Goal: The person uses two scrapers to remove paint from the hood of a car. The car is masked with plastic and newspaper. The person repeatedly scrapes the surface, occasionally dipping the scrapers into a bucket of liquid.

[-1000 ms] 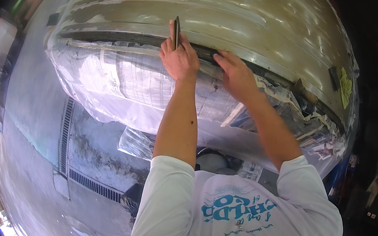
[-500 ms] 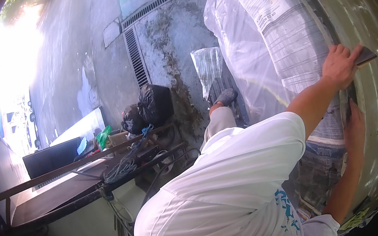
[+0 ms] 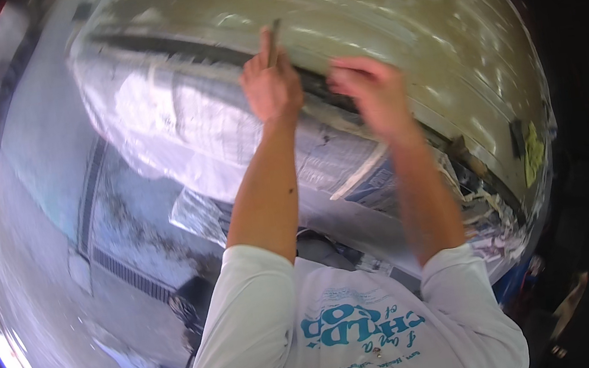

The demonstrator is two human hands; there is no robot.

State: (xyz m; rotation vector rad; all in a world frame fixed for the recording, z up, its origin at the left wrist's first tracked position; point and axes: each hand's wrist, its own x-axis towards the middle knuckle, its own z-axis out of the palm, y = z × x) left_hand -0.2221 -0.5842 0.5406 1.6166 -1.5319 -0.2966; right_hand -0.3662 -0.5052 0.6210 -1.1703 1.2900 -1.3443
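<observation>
My left hand (image 3: 272, 91) is closed around a thin, flat brown block (image 3: 274, 44), seen nearly edge-on, possibly a sanding block. It rests by the dark channel (image 3: 196, 49) running along the beige body panel (image 3: 376, 14). To its right, my right hand (image 3: 376, 93) is blurred by motion. Its fingers are curled together at the same channel, and whatever they pinch is hidden. Newspaper masking (image 3: 201, 110) covers the side below the channel, under both forearms.
Clear plastic sheeting (image 3: 131, 143) hangs over the vehicle's left end. Torn paper and tape (image 3: 483, 214) bunch at the right, near a yellow-green cloth (image 3: 533, 154). A drain grate (image 3: 130, 273) crosses the concrete floor (image 3: 47, 189).
My view has swung right to face the panel. My left hand still grips the flat block, now upright in the hand. My right hand has lifted beside it at the channel.
</observation>
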